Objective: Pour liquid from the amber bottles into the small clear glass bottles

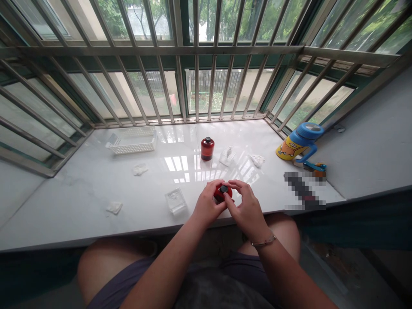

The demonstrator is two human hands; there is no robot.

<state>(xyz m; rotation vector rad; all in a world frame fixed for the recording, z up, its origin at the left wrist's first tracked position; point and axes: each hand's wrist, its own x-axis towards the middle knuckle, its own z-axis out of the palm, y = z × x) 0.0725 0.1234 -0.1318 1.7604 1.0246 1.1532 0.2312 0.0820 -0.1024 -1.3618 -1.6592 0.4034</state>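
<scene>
A small red bottle with a black cap is between my hands at the front edge of the white counter. My left hand curls around its left side, fingers over the far side and thumb toward the front. The thumb of my right hand presses the bottle's front just below the cap, and its index finger arches to the far side. Behind them stands a second red bottle with a black cap. Near my left hand is a clear square container.
A white perforated basket stands back left. Crumpled tissues and a clear object lie about. At right, a blue and yellow tumbler stands near a blurred dark item. Metal bars close off the window.
</scene>
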